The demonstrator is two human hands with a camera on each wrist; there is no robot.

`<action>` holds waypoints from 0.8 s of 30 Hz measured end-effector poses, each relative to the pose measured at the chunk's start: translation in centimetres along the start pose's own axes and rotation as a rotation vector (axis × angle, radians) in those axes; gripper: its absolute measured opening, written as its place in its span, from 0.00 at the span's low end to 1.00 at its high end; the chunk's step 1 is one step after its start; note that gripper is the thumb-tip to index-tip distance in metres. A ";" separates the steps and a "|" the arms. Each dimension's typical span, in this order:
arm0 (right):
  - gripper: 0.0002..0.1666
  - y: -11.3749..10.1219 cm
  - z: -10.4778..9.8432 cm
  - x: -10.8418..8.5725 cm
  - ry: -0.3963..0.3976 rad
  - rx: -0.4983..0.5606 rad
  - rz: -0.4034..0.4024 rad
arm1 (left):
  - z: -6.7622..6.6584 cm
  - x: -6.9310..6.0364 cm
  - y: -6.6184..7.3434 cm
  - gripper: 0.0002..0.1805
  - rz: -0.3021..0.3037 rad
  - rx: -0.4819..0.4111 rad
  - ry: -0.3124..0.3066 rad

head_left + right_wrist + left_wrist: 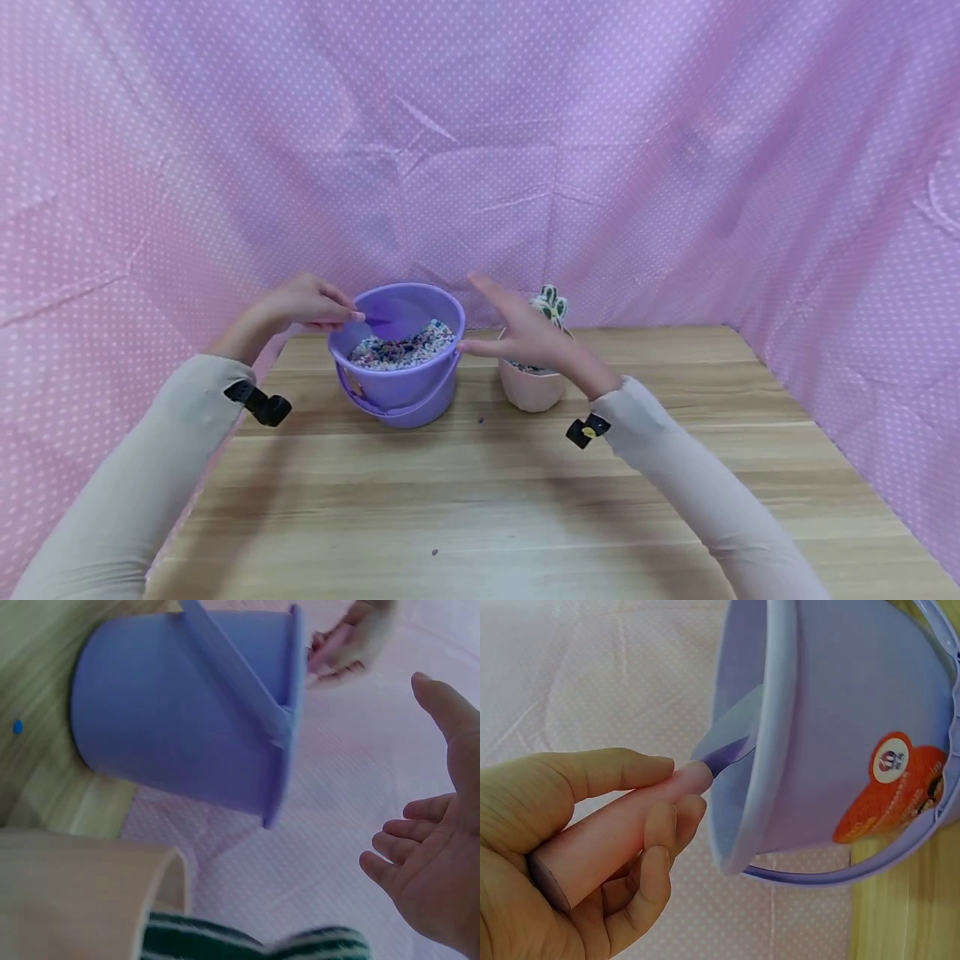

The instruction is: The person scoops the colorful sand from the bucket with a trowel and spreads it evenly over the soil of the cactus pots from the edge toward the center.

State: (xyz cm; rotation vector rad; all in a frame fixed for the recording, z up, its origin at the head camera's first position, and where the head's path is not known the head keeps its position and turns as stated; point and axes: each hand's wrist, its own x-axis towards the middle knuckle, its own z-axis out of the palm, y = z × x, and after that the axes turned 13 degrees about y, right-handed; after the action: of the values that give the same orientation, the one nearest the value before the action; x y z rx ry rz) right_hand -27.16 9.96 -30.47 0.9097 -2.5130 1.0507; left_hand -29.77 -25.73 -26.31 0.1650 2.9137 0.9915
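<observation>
My left hand grips the pink handle of a toy shovel at the left rim of a purple bucket. The shovel's purple blade reaches inside the bucket, its tip hidden from the left wrist view by the rim. Small multicoloured pebbles lie in the bucket. Over on its right side, my right hand is held in the air with thumb and fingers spread, holding nothing. Partly behind that hand stands a pale pink pot with a green and white striped plant.
A wooden table carries the bucket and pot. A few stray pebbles lie on it, one blue pebble near the bucket. The bucket's handle hangs down in front. Pink dotted cloth surrounds the table's back and sides.
</observation>
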 end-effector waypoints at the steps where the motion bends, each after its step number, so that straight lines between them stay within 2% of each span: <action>1: 0.62 0.0 0.6 0.1 -0.018 0.002 0.008 | 0.1 0.1 0.0 0.26 -0.003 0.006 -0.008; 6: 0.60 0.9 3.2 0.8 -0.082 0.007 0.043 | 0.2 0.6 0.2 0.24 0.012 0.048 -0.037; 10: 0.60 1.8 4.5 1.0 -0.111 -0.018 0.084 | 0.2 1.0 0.8 0.18 0.037 0.073 -0.046; 19: 0.59 2.4 5.4 1.2 -0.156 -0.069 0.142 | 0.0 1.6 2.1 0.11 0.044 0.184 -0.058; 24: 0.61 2.3 5.8 1.5 -0.157 -0.086 0.148 | -0.4 1.9 2.6 0.17 0.038 0.234 -0.107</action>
State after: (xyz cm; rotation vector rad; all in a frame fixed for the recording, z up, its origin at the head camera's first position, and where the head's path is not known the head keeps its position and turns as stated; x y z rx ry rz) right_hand -29.81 6.45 -35.10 0.8217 -2.7694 0.9368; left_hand -31.47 -23.69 -24.39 0.2757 2.9289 0.6212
